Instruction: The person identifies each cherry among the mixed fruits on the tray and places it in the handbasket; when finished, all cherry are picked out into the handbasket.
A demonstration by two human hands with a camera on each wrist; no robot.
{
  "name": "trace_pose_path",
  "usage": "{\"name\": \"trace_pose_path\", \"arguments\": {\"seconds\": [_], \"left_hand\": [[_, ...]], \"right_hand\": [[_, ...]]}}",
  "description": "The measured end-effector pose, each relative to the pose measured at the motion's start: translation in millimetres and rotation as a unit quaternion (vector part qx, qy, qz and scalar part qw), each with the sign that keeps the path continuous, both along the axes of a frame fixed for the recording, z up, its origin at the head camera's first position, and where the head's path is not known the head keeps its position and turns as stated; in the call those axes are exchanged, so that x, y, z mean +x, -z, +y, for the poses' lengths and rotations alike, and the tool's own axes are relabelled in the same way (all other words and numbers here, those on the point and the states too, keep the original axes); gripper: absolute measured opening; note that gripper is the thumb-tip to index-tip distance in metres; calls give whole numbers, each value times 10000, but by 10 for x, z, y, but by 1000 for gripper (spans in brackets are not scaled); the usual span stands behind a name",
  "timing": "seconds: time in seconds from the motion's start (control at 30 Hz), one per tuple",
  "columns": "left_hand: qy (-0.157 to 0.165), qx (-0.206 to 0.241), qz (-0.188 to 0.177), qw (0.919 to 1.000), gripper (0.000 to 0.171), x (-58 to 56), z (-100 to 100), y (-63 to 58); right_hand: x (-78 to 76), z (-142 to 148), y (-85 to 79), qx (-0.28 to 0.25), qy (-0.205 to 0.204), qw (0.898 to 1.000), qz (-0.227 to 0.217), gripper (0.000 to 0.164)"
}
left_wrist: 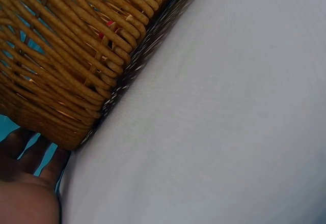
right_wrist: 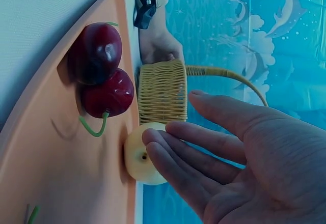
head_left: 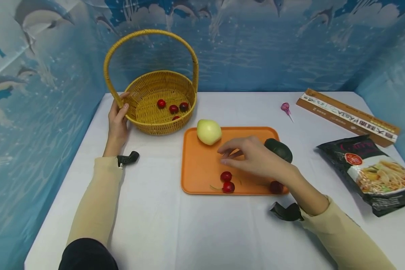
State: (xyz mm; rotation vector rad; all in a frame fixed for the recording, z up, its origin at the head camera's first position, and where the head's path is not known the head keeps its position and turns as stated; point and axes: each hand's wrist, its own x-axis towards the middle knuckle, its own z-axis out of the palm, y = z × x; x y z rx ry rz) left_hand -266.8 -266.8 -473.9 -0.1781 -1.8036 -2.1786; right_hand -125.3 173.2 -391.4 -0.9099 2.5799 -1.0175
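Observation:
At the left side of a yellow wicker basket (head_left: 155, 126), my left hand (head_left: 117, 122) grips the rim by the handle's foot. Several red cherries (head_left: 173, 109) lie inside the basket. My right hand (head_left: 251, 154) hovers above an orange tray (head_left: 199, 170), its fingers loosely bent and nothing held between them, as the right wrist view also shows. Two cherries (head_left: 228, 187) sit together near the tray's front edge, and a darker one (head_left: 276, 187) is by its right corner. A pale yellow-green pear-like fruit (head_left: 209, 132) rests at the tray's back left. Beneath the right forearm, a dark green avocado-like fruit (head_left: 278, 150) is partly covered.
Right of the tray, a black noodle packet (head_left: 374, 172) lies on the white table (head_left: 148, 225). Behind it is a long brown pasta box (head_left: 347, 116). A wrapped lollipop (head_left: 285, 108) lies at the back. Blue dolphin-print cloth (head_left: 256, 56) encloses the table's back and sides.

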Motion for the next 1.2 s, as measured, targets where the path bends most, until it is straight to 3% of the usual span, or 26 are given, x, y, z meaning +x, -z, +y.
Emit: {"name": "trace_pose_path", "arguments": {"seconds": [0.4, 1.2], "left_hand": [[43, -70, -71, 9999, 44, -8, 1, -12], [20, 27, -66, 10000, 43, 17, 8, -26]], "right_hand": [[21, 21, 113, 576, -444, 9962, -470, 39], [-7, 73, 118, 769, -812, 9906, -791, 30]]}}
